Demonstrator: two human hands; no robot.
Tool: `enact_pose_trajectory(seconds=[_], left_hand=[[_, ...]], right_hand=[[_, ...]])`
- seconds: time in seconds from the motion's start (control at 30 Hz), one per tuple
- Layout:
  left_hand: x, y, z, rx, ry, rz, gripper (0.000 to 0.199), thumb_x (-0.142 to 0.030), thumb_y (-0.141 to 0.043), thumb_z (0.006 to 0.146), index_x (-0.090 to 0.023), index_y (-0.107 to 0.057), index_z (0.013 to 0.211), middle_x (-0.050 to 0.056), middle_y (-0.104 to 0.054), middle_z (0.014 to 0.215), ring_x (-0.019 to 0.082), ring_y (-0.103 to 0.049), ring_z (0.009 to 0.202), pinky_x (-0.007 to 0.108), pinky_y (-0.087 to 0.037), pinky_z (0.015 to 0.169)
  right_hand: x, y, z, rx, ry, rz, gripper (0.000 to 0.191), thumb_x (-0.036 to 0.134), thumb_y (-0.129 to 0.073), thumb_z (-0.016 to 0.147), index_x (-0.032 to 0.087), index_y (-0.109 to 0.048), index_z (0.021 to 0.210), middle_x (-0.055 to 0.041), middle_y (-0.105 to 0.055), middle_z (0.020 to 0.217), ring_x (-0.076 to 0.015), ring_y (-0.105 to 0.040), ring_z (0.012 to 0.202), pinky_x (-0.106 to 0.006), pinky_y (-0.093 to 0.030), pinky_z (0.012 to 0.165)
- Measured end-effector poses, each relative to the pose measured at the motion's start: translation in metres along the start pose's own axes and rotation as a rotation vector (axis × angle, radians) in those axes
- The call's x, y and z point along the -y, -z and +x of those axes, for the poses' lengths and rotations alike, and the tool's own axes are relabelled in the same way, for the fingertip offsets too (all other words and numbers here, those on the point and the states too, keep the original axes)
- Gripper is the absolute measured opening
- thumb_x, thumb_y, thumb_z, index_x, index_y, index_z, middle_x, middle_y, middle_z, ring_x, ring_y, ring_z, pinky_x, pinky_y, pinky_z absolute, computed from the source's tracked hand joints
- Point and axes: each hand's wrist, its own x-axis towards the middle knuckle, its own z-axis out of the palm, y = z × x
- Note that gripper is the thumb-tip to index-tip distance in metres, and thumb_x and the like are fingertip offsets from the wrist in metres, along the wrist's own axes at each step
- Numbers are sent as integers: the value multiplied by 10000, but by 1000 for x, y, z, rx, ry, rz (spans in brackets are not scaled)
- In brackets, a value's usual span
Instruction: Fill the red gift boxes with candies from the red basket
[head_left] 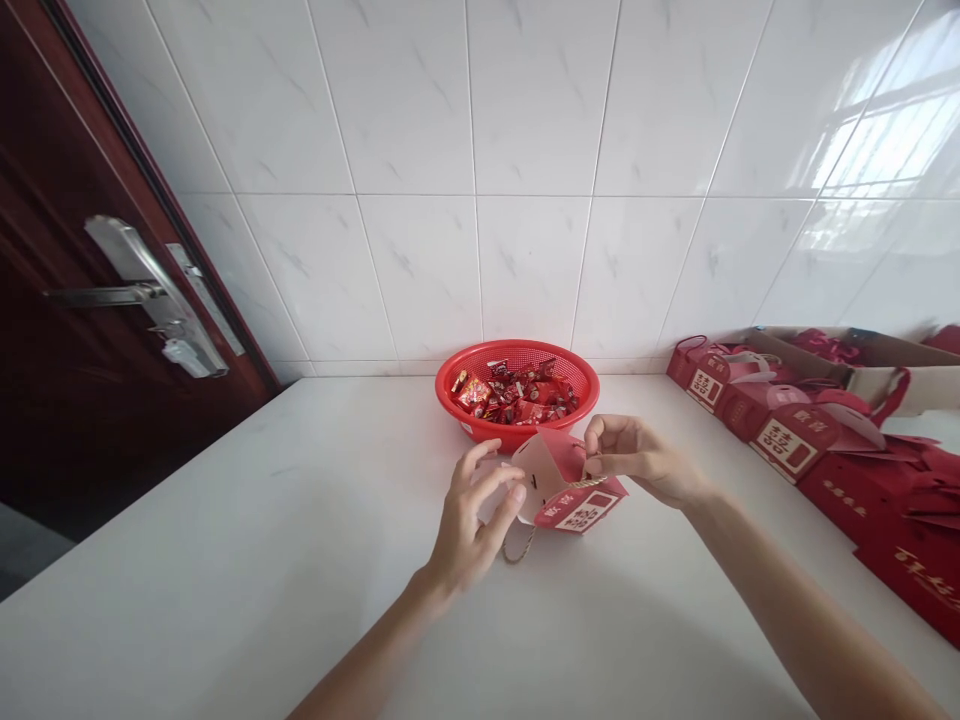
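A small red and white paper gift box [581,508] with gold characters stands on the table, its top flaps raised. Twisted cord [517,556] hangs in a loop from its left side. At that side, my left hand [476,525] has its fingers spread beside the pale flap; whether the fingertips touch it I cannot tell. My right hand [630,458] is closed in a pinch on the cord at the box's upper right. Just behind the box sits a red plastic basket [517,432] with wrapped candies [517,393] in it.
Red gift boxes [787,440] stand in a row along the right side, next to an open cardboard carton [915,392]. A white tiled wall [412,270] borders the white table [247,520] at the back. The dark red door [60,200] is at the left.
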Motion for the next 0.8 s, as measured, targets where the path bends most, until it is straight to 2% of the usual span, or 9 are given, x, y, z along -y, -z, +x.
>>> enact_pose_trajectory(seconds=[0.1, 0.23, 0.33, 0.47, 0.57, 0.63, 0.7, 0.73, 0.8], left_hand=[[7, -2, 1, 106, 81, -11, 235, -328, -540, 948, -245, -740, 1039, 102, -551, 1373, 280, -528, 1302, 439, -471, 1052], [11, -4, 1, 220, 171, -120, 346, -209, -593, 854, -220, -676, 1190, 102, -640, 1286, 256, -627, 1186, 404, -532, 987], [10, -3, 2, 188, 184, -131, 429, -153, -590, 807, -218, -646, 1228, 83, -687, 1208, 238, -663, 1113, 391, -549, 953], [10, 8, 7, 67, 163, -103, 375, -172, -592, 793, -207, -683, 1155, 77, -694, 1171, 236, -665, 1095, 384, -542, 951], [8, 20, 10, -3, 126, -104, 365, -162, -568, 779, -212, -704, 1114, 60, -692, 1120, 221, -665, 1063, 346, -555, 902], [7, 26, 10, -25, 107, -93, 371, -154, -546, 770, -214, -716, 1094, 49, -685, 1075, 205, -667, 1015, 316, -563, 853], [5, 28, 10, -31, 98, -75, 383, -150, -537, 762, -216, -723, 1090, 45, -679, 1057, 197, -666, 981, 301, -565, 822], [4, 29, 10, -26, 95, -67, 393, -147, -535, 760, -219, -725, 1096, 45, -677, 1059, 196, -666, 974, 299, -565, 814], [3, 28, 9, -10, 85, -62, 410, -140, -531, 757, -224, -723, 1109, 48, -675, 1065, 198, -667, 970, 300, -566, 804]], right_hand=[[-1, 1, 0, 52, 16, 5, 211, 259, -839, 706, 173, -664, 786, 2, -678, 672, -104, -598, 591, -223, -436, 547], [-1, 0, 0, 92, 47, 75, 199, 226, -831, 718, 185, -671, 829, 22, -644, 675, -119, -642, 655, -248, -510, 641], [2, -2, -1, 65, 86, 148, 202, 224, -820, 724, 201, -662, 848, 42, -590, 682, -128, -654, 662, -292, -553, 691], [4, 4, -1, -94, 105, 163, 208, 280, -802, 716, 207, -646, 834, 31, -608, 781, -64, -539, 481, -233, -450, 473], [-2, 17, 2, -289, 88, -7, 224, 338, -782, 700, 199, -647, 814, 20, -613, 763, -52, -456, 444, -238, -381, 441], [-9, 23, 5, -445, 70, -239, 224, 359, -771, 690, 193, -646, 774, -1, -621, 745, -91, -498, 512, -272, -424, 507], [-14, 19, 8, -552, 103, -482, 207, 375, -744, 713, 200, -650, 772, -40, -661, 815, -165, -594, 677, -334, -491, 648], [-15, 13, 9, -560, 142, -579, 199, 387, -721, 742, 208, -655, 799, -56, -679, 872, -201, -623, 777, -367, -504, 728], [-14, -7, 9, -459, 240, -701, 207, 414, -657, 820, 234, -660, 923, -69, -691, 1006, -236, -632, 936, -406, -497, 846]])
